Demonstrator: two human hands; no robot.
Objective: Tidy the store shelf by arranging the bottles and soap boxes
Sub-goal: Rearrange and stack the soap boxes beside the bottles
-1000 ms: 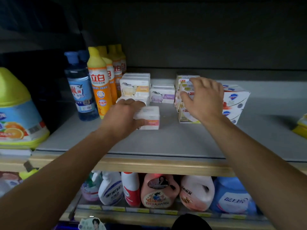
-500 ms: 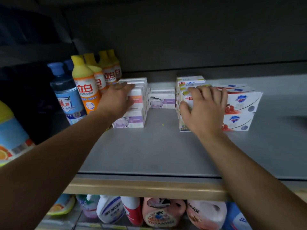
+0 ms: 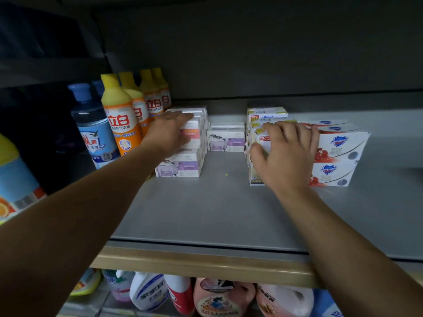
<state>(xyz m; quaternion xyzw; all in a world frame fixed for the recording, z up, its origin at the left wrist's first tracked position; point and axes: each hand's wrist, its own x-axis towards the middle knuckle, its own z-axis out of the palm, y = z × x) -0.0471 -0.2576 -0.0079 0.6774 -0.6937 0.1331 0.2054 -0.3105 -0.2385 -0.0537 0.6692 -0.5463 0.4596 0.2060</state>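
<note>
A person reaches with both hands into a grey store shelf (image 3: 206, 209) stocked with soap and detergent. The left hand (image 3: 170, 131) lies with straight fingers across the top of a stack of white sheep-print soap boxes (image 3: 183, 165), its fingertips resting on the uppermost box. The right hand (image 3: 286, 152), well apart from the left, has its fingers curled over the top front edge of a stack of yellow-trimmed soap boxes (image 3: 266, 114), thumb pressed to the stack's near face. Just beside that stack on the right sit two stacked red-and-white soap boxes (image 3: 338, 145) with a blue shield logo. A single sheep-print soap box (image 3: 225, 139) stands between the two stacks, further back. To the left, a row of yellow-capped orange dish-detergent bottles (image 3: 121, 120) runs toward the shelf's rear, flanked by blue-capped bottles (image 3: 93, 126). Larger detergent jugs (image 3: 217, 298) fill the shelf below.
</note>
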